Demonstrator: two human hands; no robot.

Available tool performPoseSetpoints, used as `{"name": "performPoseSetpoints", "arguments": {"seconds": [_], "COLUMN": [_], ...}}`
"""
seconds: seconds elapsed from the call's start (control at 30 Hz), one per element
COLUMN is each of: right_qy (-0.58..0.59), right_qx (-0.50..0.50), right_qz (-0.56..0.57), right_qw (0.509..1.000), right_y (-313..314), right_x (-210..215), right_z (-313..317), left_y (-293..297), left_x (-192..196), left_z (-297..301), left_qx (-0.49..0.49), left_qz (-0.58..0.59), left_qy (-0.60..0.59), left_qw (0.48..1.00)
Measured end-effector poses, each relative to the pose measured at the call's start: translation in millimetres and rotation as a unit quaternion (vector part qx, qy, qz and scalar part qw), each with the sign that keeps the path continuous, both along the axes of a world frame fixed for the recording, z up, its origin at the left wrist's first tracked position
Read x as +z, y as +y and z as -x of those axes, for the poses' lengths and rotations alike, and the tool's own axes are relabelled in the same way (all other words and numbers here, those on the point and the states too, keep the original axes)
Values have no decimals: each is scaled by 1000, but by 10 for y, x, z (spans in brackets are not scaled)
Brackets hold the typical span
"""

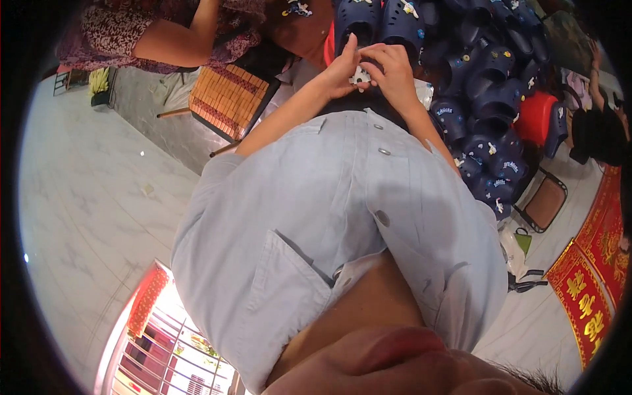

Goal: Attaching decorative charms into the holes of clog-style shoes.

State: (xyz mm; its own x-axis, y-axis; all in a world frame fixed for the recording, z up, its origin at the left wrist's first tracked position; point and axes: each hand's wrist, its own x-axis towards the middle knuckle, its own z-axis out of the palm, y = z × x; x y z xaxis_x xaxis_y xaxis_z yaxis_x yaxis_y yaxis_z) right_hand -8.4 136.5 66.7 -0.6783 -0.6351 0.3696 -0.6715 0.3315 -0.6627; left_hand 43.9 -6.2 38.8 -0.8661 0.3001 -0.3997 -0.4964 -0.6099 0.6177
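My left hand (pixel 338 74) and my right hand (pixel 394 74) meet in front of my chest, fingers curled inward. Between their fingertips is a small white piece with dark spots (pixel 360 76), gripped from both sides. Its exact kind is too small to make out. Just beyond the hands, a navy clog with holes (pixel 403 25) bears a small decorative charm. Another navy clog (pixel 356 18) is beside it on the left, partly behind my left thumb. A whitish packet (pixel 424 93) lies by my right wrist.
A large heap of navy clogs (pixel 490 92) with charms fills the right side, next to a red stool or tub (pixel 534 118). At left stands a chair with a slatted bamboo seat (pixel 227 100). Beside it, another person's arm (pixel 176 43) shows. A brown-seated stool (pixel 545 201) is at right.
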Motion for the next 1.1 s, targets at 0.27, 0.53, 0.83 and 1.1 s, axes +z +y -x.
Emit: {"name": "performPoseSetpoints", "arguments": {"seconds": [0.27, 0.53, 0.83, 1.1], "right_qy": [-62, -300, -320, -106], "right_qx": [-83, -163, -142, -158], "right_qz": [66, 223, 184, 20], "right_qw": [992, 913, 919, 981], "right_y": [37, 32, -200, -215], "right_x": [18, -238, -375, -354], "right_z": [-151, -123, -128, -21], "left_y": [16, -87, -322, -843], "left_x": [-43, -20, -50, -446], "left_z": [-7, -39, -100, 304], "left_qx": [-23, 57, 121, 216], "left_qz": [4, 147, 269, 402], "left_qy": [14, 70, 73, 107], "left_qw": [1000, 985, 953, 883]}}
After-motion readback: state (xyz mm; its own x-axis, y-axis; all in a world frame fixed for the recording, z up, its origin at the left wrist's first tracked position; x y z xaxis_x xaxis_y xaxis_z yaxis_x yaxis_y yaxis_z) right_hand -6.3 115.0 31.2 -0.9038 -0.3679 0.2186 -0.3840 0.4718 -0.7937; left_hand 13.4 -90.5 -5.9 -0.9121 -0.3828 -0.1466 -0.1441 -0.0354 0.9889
